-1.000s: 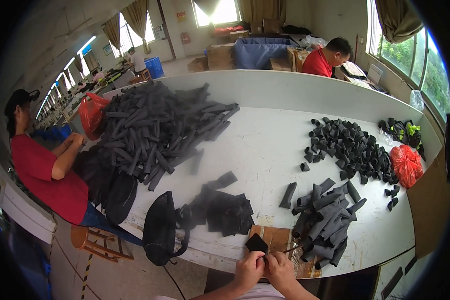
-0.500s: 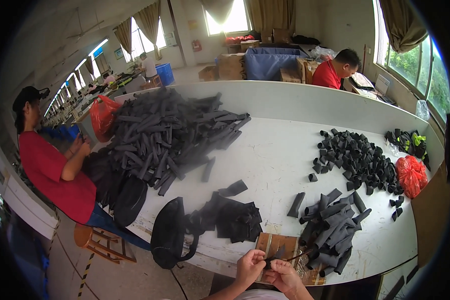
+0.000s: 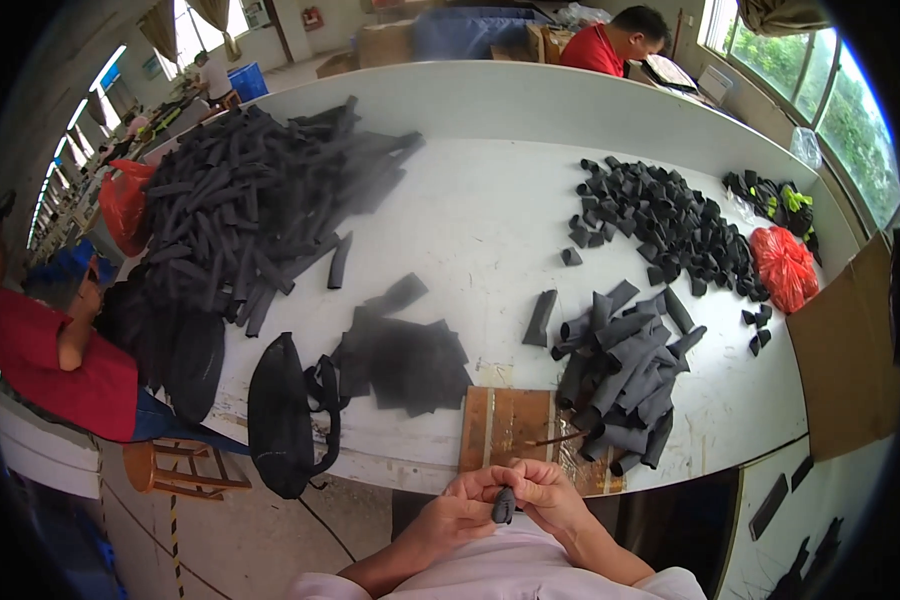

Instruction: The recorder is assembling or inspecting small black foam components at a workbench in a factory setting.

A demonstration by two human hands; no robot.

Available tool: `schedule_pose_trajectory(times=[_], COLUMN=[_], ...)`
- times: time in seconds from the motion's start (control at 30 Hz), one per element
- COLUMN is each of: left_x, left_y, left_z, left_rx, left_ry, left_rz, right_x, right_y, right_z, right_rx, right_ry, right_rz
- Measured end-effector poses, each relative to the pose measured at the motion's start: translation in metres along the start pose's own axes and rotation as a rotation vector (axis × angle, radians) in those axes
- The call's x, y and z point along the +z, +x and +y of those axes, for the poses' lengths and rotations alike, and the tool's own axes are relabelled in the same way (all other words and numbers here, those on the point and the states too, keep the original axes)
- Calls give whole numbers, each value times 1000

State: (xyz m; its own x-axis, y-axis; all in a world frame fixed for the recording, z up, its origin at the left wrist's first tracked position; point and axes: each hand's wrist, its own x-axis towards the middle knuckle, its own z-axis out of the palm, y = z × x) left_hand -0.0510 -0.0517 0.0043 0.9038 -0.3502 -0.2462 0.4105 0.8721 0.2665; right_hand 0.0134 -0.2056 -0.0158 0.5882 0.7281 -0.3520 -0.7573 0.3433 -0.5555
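Note:
Close to my body, at the table's front edge, both hands meet on a small dark fabric tube point(image 3: 504, 507). My left hand point(image 3: 467, 505) pinches it from one side, fingers closed. On the other side the fingers of my right hand point(image 3: 545, 497) are closed on it too; its upper end is hidden by my fingertips. Just beyond them lies a brown taped board point(image 3: 508, 430), with a thin dark rod point(image 3: 558, 440) across it. A heap of longer grey-black fabric tubes point(image 3: 630, 350) sits beside the board, to the right.
Flat dark fabric pieces point(image 3: 410, 362) and a black bag point(image 3: 282, 415) lie to the left. Behind are a large pile of tubes point(image 3: 230, 200), a heap of short black pieces point(image 3: 670, 220) and a red plastic bag point(image 3: 785, 268). A person in red point(image 3: 65, 360) is at left.
My view has tipped downward. Both hands have drawn back from the board toward my body with the dark tube between them. The thin rod, earlier close to my right fingers, lies apart from them.

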Motion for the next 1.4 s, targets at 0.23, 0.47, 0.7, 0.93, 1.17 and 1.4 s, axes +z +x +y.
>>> schedule_pose_trajectory(times=[0.23,0.47,0.7,0.93,1.17,1.4], left_x=[23,58,93,54,41,7], left_y=[19,31,52,65,79,89], left_z=[-14,-20,21,10,21,1], left_rx=[243,424,-156,-90,-139,15], left_ry=[752,681,-399,-434,-353,-158], left_rz=[243,218,-413,-172,-48,266], right_x=[2,34,59,26,-1,-26], right_y=[-11,-38,-43,-26,3,9], right_z=[-20,-61,-111,-101,-100,-73], right_rx=[-423,-807,-609,-224,-126,-111], right_ry=[-511,-1211,-905,-426,-345,-381], right_rz=[62,276,37,53,58,63])
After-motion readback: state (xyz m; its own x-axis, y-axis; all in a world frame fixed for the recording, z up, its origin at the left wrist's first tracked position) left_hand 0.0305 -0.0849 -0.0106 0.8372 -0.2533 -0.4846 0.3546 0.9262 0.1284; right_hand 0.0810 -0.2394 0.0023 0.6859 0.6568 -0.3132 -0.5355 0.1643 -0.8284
